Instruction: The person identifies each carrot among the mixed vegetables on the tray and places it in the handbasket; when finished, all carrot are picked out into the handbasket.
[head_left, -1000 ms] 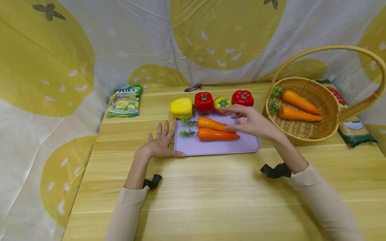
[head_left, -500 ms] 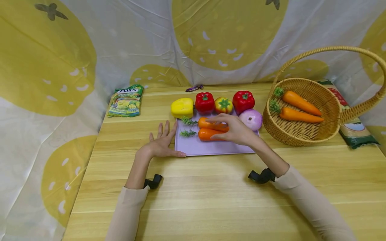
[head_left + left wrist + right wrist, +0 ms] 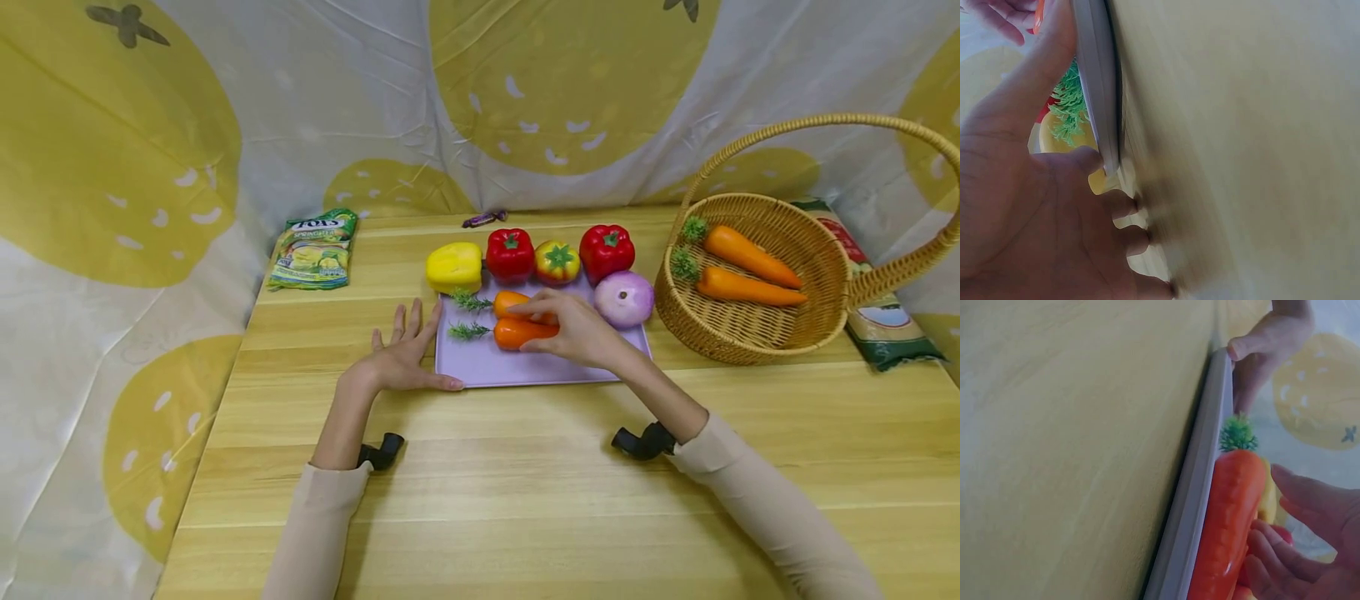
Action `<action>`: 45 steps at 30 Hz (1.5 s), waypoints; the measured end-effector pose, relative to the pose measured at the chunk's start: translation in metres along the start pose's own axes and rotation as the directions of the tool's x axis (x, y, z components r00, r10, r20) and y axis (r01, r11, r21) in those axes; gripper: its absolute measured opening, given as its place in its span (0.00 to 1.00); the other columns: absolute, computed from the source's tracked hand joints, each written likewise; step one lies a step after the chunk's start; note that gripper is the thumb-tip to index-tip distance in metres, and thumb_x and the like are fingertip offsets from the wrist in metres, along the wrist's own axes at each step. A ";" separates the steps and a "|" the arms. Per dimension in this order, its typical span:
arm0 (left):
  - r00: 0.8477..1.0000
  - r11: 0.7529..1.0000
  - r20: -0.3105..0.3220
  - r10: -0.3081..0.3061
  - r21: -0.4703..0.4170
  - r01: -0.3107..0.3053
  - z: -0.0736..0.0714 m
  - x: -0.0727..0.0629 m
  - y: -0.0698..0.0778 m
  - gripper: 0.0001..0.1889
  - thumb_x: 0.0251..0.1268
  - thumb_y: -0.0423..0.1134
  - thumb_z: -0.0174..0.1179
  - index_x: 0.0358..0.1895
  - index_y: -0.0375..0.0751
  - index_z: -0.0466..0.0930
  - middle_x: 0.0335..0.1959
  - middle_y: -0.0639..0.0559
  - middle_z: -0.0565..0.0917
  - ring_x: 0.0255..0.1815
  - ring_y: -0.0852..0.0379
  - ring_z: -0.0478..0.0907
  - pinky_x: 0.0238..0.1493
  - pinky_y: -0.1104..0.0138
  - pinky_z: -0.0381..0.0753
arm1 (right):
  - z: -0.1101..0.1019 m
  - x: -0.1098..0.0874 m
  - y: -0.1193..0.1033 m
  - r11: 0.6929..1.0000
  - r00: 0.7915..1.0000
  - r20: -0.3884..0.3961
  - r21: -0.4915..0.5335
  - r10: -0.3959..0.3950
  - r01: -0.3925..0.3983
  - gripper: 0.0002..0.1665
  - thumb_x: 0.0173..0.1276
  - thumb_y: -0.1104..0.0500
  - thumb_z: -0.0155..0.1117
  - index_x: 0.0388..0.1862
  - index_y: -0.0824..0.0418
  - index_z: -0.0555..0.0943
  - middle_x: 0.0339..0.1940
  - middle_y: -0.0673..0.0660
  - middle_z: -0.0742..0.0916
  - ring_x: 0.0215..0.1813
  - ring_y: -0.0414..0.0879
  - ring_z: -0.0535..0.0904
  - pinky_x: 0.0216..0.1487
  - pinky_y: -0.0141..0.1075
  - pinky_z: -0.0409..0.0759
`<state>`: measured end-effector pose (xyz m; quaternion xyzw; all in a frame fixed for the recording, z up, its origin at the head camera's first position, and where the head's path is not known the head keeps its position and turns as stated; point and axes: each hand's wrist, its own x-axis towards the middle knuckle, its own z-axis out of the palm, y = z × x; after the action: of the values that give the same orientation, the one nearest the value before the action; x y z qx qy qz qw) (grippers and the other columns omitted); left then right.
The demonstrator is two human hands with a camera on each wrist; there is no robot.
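Two toy carrots lie side by side on a lilac tray (image 3: pixel 480 367), the front carrot (image 3: pixel 517 334) and the rear carrot (image 3: pixel 507 303), green tops to the left. Over their middles hovers my right hand (image 3: pixel 573 329), thumb by the front carrot and fingers over the rear one, hiding their tips. In the right wrist view its fingers bend beside the carrot (image 3: pixel 1229 519) with a gap to the thumb; contact is unclear. My left hand (image 3: pixel 397 364) rests spread at the tray's left end, thumb at the front corner, as the left wrist view also shows this hand (image 3: pixel 1041 206).
Along the tray's back sit a yellow pepper (image 3: pixel 454 266), red peppers (image 3: pixel 511 256) (image 3: pixel 606 253), a yellow-red tomato-like vegetable (image 3: pixel 557 262) and a purple onion (image 3: pixel 624 299). Right stands a wicker basket (image 3: pixel 738 350) with two carrots, beside a bag (image 3: pixel 892 333). A candy packet (image 3: pixel 311 250) lies left.
My right hand has moved left and slightly nearer along the carrots, uncovering the onion and the red pepper on the right. My left hand has stayed at the tray.
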<state>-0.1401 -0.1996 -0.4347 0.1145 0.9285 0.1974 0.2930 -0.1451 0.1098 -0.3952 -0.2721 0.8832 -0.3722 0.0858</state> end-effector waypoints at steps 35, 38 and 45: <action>1.000 1.000 0.000 0.006 -0.005 -0.006 -0.002 -0.002 0.001 0.76 0.40 0.83 0.67 0.83 0.64 0.20 0.84 0.44 0.18 0.83 0.41 0.10 0.76 0.27 0.22 | 0.007 0.004 -0.001 0.999 0.993 0.111 0.005 0.051 -0.051 0.23 0.61 0.58 0.80 0.57 0.50 0.89 0.62 0.55 0.89 0.68 0.51 0.81 0.70 0.49 0.77; 1.000 1.000 0.000 0.007 -0.002 -0.007 -0.002 -0.004 0.003 0.76 0.41 0.83 0.67 0.83 0.63 0.20 0.84 0.44 0.18 0.83 0.41 0.10 0.76 0.27 0.21 | 0.006 0.004 -0.001 0.998 0.991 0.120 0.014 0.057 -0.059 0.25 0.61 0.59 0.80 0.58 0.50 0.89 0.63 0.55 0.88 0.68 0.51 0.80 0.69 0.49 0.77; 1.000 1.000 0.003 0.004 -0.010 -0.004 -0.004 -0.006 0.006 0.76 0.40 0.84 0.66 0.83 0.65 0.19 0.84 0.45 0.17 0.83 0.42 0.10 0.76 0.28 0.20 | 0.004 0.005 0.002 0.999 0.987 0.154 0.033 0.034 -0.040 0.27 0.61 0.59 0.80 0.61 0.53 0.87 0.64 0.56 0.87 0.65 0.50 0.82 0.67 0.49 0.78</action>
<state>-0.1369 -0.1975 -0.4263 0.1151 0.9268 0.2026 0.2944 -0.1483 0.1056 -0.3995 -0.2818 0.8721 -0.3642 0.1653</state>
